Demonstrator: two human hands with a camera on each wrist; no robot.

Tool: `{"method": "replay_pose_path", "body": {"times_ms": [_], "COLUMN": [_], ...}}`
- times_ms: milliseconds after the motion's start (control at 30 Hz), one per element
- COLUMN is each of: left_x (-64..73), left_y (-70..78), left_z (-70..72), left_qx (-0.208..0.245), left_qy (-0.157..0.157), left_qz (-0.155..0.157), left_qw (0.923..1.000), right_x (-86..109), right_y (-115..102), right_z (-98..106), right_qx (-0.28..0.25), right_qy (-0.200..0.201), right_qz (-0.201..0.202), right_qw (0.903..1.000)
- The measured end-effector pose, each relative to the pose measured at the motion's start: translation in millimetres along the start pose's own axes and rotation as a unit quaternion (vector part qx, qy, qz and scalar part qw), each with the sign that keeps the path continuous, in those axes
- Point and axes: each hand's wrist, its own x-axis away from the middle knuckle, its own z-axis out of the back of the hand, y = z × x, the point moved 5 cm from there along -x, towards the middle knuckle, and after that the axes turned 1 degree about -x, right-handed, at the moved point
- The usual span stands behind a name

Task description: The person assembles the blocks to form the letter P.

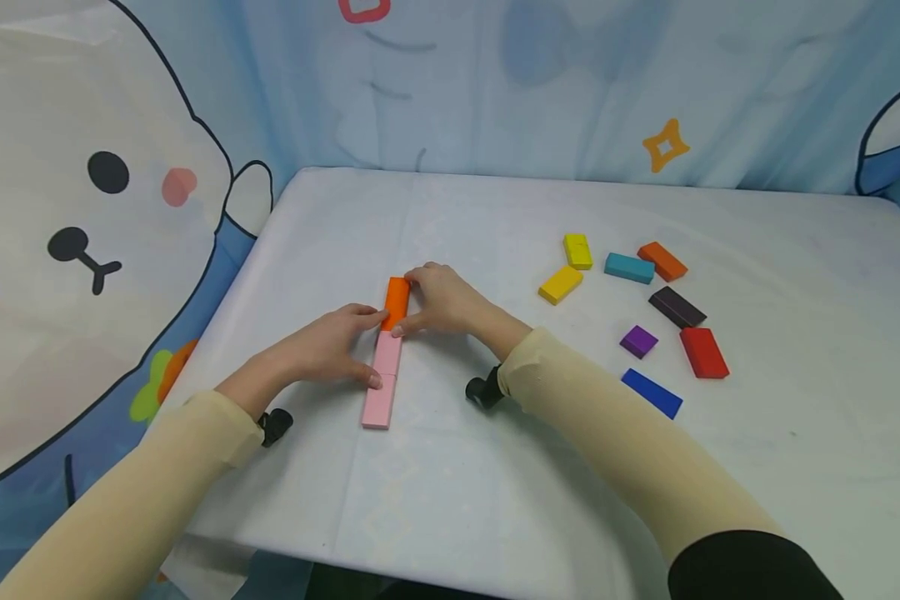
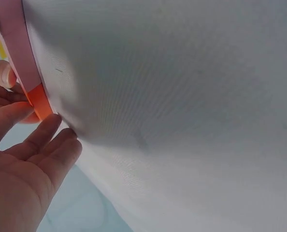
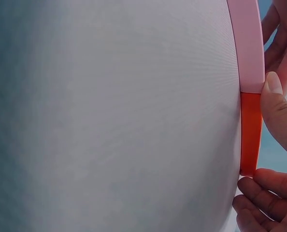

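On the white table, an orange block (image 1: 397, 300) lies end to end with two pink blocks (image 1: 378, 403), making one straight row. My right hand (image 1: 444, 302) holds the orange block, its fingertips at the far end and its thumb by the seam with the pink. In the right wrist view, that thumb (image 3: 278, 108) presses beside the joint between orange (image 3: 251, 133) and pink (image 3: 250, 46). From the left side, my left hand (image 1: 322, 346) touches the row with extended fingers: the index fingertip is at the orange block and the thumb lies at the pink blocks.
Right of the hands lie loose blocks: two yellow (image 1: 560, 284), a teal (image 1: 629, 267), another orange (image 1: 662, 261), a black (image 1: 677, 307), a red (image 1: 704, 352), a purple (image 1: 638, 342) and a blue (image 1: 652, 393). A printed curtain (image 1: 457, 92) hangs behind the table.
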Motion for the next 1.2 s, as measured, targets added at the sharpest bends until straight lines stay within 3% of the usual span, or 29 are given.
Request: {"method": "replay_pose_path", "body": {"times_ms": [1200], "left_x": [-2.8], "left_y": [2.8], "left_z": [-2.0], "left_qx": [-0.008], "left_qy": [-0.014], "left_qz": [0.027], "left_qw": [0.9995], "right_x": [5.5], "right_y": [7.9], "right_z": [4.4], "right_qx": [0.011], "right_qy": [-0.010], "right_qz": [0.002], "right_qw": [0.9999]}}
